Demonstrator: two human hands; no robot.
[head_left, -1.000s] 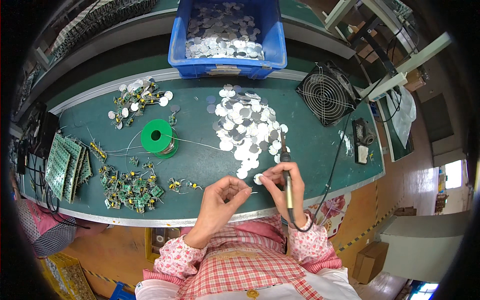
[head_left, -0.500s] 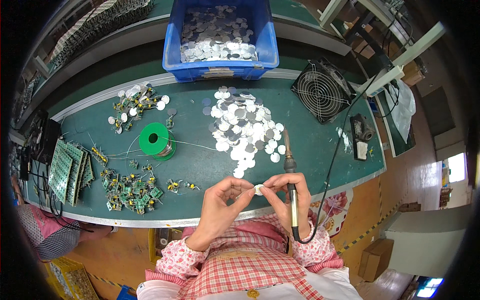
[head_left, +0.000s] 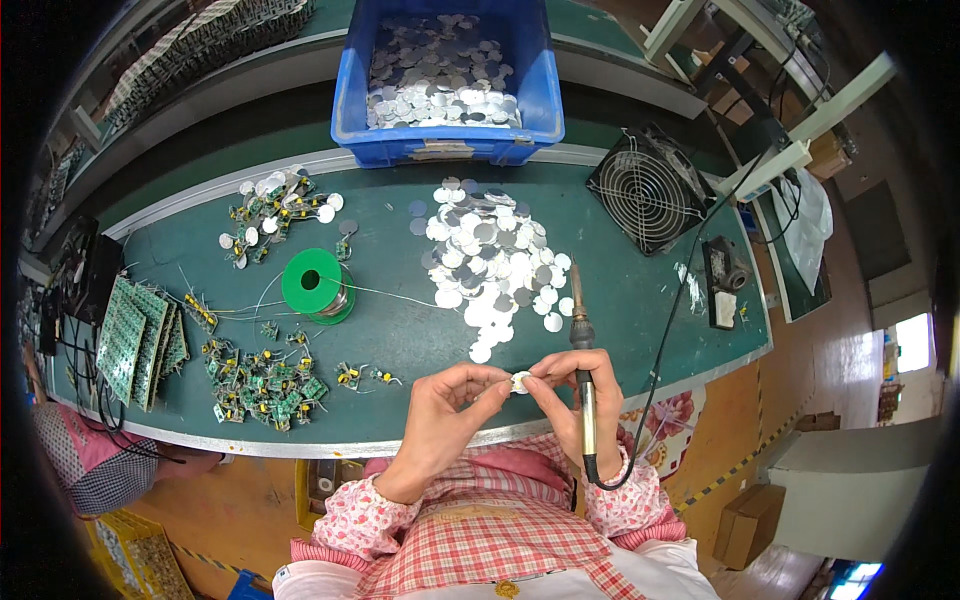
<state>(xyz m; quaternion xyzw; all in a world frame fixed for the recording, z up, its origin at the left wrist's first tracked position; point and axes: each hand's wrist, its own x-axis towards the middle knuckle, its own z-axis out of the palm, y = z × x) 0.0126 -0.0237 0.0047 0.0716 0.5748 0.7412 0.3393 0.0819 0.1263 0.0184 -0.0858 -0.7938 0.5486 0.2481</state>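
Note:
Close to the table's front edge, my left hand [head_left: 447,412] pinches a small whitish disc [head_left: 520,381] between thumb and forefinger. My right hand [head_left: 568,400] grips the same disc from the other side with its fingertips. A soldering iron [head_left: 583,333] is also held in my right hand, standing between the fingers with its tip pointing away from me and its cord looping below. The tip touches nothing. Just beyond my hands lies a loose heap of silvery round discs [head_left: 488,240]. Fingers cover most of the pinched disc, so its underside is hidden.
A green solder spool [head_left: 305,270] stands left of the heap, its wire trailing right. Small circuit boards [head_left: 265,385] lie front left; boards with discs [head_left: 275,205] lie behind. A blue bin [head_left: 445,150] of discs sits at the back. A fan [head_left: 645,195] and soldering stand [head_left: 722,285] are right.
The whole view has shifted slightly, with the table's things a little lower and further right. Both hands keep their pinch on the disc, and the soldering iron stays in my right hand.

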